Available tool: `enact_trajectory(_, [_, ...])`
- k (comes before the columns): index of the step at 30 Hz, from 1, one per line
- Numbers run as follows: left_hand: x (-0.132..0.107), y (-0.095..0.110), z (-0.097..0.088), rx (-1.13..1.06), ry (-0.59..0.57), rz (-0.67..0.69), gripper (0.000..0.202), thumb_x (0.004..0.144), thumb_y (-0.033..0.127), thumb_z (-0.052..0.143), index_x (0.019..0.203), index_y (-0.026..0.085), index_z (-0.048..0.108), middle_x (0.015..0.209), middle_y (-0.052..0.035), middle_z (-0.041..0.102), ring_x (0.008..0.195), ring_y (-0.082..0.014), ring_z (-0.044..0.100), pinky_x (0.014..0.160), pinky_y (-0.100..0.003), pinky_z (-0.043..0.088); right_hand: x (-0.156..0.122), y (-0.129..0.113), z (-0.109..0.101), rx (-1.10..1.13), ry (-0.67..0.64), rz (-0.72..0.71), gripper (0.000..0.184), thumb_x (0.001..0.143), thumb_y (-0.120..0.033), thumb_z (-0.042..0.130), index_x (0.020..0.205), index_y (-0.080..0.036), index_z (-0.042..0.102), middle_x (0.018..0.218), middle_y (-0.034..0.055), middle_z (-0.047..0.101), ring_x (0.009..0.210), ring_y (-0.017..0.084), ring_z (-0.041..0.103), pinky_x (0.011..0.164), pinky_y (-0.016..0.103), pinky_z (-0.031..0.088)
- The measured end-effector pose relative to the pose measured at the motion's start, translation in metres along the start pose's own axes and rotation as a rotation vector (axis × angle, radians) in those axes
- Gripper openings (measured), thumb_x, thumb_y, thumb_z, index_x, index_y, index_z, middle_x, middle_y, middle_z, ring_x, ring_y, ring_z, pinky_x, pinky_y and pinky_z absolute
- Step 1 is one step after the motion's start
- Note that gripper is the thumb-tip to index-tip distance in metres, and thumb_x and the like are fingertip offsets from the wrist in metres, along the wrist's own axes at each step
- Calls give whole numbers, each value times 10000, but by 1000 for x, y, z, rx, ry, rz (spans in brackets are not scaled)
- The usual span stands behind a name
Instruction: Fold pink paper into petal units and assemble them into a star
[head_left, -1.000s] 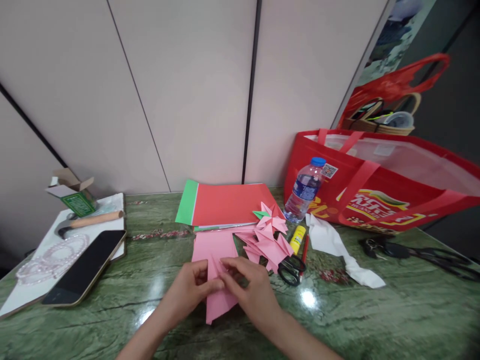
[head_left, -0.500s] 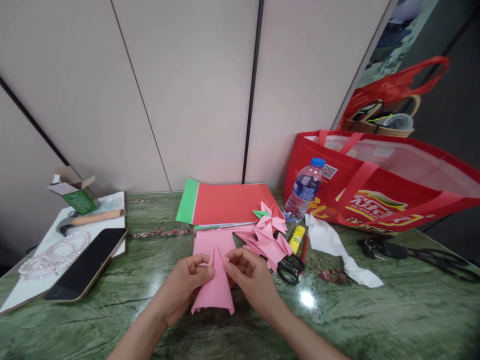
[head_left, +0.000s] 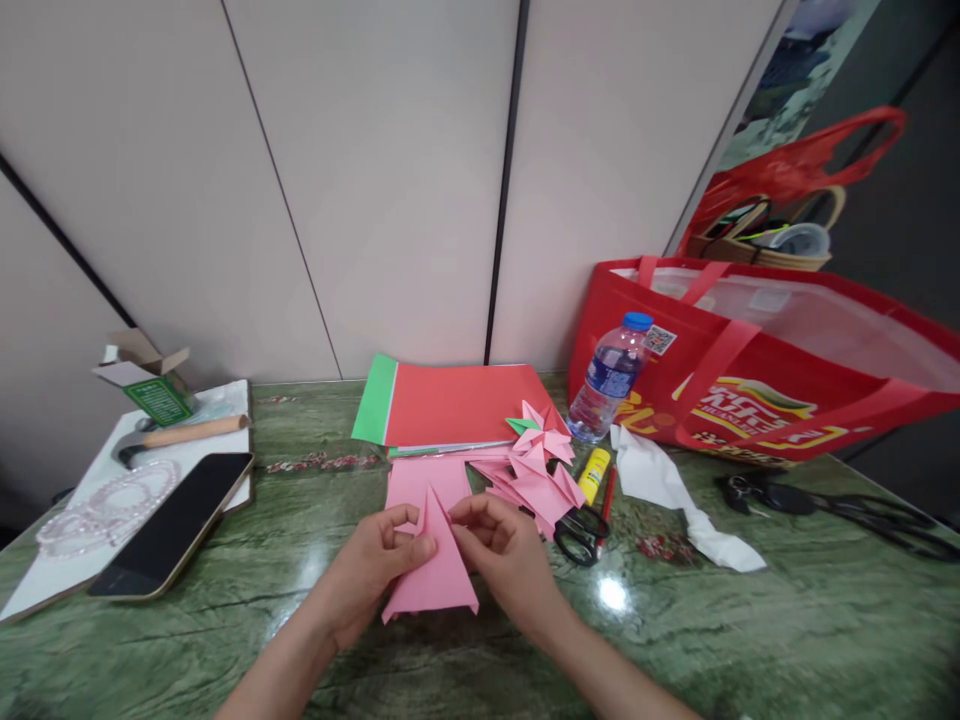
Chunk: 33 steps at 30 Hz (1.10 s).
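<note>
A folded piece of pink paper [head_left: 435, 582] with a narrow pointed top is held just above the table's front part. My left hand [head_left: 375, 560] pinches its left side, the thumb lying on the front face near the crease. On the other side, my right hand [head_left: 506, 550] grips the upper right edge between thumb and fingers. Behind the hands lie flat pink sheets [head_left: 412, 480]. Folded pink paper pieces [head_left: 544, 490] are heaped to the right, beside black-handled scissors [head_left: 577, 537].
Red and green card sheets [head_left: 465, 405] lie at the back. A yellow glue stick [head_left: 596, 475], red pencil [head_left: 609, 500], water bottle [head_left: 609, 380], white tissue [head_left: 679, 500] and red shopping bag [head_left: 675, 340] are rightward. A phone [head_left: 176, 525] and green box [head_left: 159, 395] are leftward.
The lower right corner of the folded pink paper has swung slightly right and up, so its bottom edge spreads wider. Both hands keep nearly the same place and hold.
</note>
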<state>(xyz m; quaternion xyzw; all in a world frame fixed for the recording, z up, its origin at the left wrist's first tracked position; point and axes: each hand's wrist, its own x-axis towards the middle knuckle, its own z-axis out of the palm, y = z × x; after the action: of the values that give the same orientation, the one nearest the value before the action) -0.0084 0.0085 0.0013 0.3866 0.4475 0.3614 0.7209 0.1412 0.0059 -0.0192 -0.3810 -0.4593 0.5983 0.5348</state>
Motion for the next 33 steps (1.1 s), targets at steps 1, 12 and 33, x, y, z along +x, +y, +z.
enact_trajectory(1, [0, 0, 0, 0, 5, 0, 343, 568, 286, 760, 783, 143, 535, 488, 25, 615, 391, -57, 492, 406, -131, 332, 0, 0, 0, -25, 4, -15, 178, 682, -316, 637, 748, -167, 565, 673, -8, 577, 558, 98, 536, 503, 207, 462])
enact_trajectory(12, [-1, 1, 0, 104, -23, 10, 398, 583, 346, 738, 837, 151, 502, 455, 54, 534, 345, -46, 407, 359, -139, 257, 3, 4, -3, -111, -8, -55, 130, 668, -271, 626, 744, -166, 608, 654, 6, 605, 590, 125, 563, 527, 227, 471])
enact_trajectory(33, [6, -9, 0, 602, 37, 176, 253, 678, 353, 606, 645, 188, 416, 511, 80, 427, 411, -79, 396, 334, -158, 273, 6, 5, -7, -344, -36, -37, 49, 649, -185, 603, 658, -154, 640, 635, -4, 627, 611, 130, 555, 592, 236, 438])
